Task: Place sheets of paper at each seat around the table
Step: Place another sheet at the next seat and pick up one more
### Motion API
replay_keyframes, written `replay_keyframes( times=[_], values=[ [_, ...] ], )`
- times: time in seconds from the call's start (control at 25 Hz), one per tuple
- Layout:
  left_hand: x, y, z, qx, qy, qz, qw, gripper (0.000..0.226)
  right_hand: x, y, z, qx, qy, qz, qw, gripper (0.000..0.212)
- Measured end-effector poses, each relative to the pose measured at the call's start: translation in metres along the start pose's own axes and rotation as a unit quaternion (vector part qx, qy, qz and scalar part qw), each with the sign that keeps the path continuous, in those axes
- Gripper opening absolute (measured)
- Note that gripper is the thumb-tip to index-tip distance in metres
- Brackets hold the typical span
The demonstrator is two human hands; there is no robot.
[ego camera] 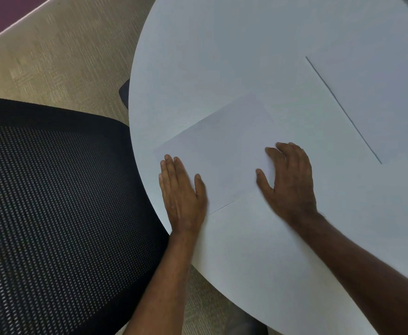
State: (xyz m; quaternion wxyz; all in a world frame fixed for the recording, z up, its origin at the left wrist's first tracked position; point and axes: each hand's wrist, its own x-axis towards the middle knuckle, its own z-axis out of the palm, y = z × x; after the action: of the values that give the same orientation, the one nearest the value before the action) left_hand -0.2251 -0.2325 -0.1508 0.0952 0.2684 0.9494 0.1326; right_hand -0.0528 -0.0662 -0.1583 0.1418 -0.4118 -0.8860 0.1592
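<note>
A white sheet of paper (222, 146) lies flat on the round white table (210, 56), close to its left edge and in front of a black mesh chair (53, 201). My left hand (182, 193) rests flat on the sheet's near left corner, fingers together. My right hand (291, 182) presses flat on the sheet's right side, fingers spread. Neither hand grips anything. A second stack of white paper (379, 93) lies at the right, its dark left edge showing.
The chair's mesh back fills the lower left, tight against the table's rim. Beige carpet (65, 56) runs behind it, with a pale baseboard and dark red wall at the top left. A dark object (124, 93) pokes out under the table's left edge.
</note>
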Motion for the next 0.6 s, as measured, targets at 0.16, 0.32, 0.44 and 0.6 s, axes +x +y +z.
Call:
replay_keyframes(
  times=[0.16, 0.32, 0.44, 0.6],
  values=[
    [0.0001, 0.0001, 0.002, 0.005, 0.006, 0.002, 1.0, 0.069, 0.0004, 0.0, -0.0003, 0.001, 0.004, -0.003, 1.0, 0.052],
    [0.0005, -0.0003, 0.0029, -0.001, 0.012, 0.0, 1.0, 0.07, 0.0005, 0.0013, 0.0015, -0.004, 0.008, -0.006, 1.0, 0.052],
    [-0.0001, -0.0005, 0.0027, -0.006, 0.014, 0.0, 1.0, 0.07, 0.0005, 0.0023, 0.0026, -0.001, 0.009, -0.007, 1.0, 0.052],
    [0.0005, 0.0, 0.0019, -0.01, 0.014, 0.0, 1.0, 0.07, 0.0003, 0.002, 0.0027, 0.001, 0.006, -0.008, 1.0, 0.053]
  ],
)
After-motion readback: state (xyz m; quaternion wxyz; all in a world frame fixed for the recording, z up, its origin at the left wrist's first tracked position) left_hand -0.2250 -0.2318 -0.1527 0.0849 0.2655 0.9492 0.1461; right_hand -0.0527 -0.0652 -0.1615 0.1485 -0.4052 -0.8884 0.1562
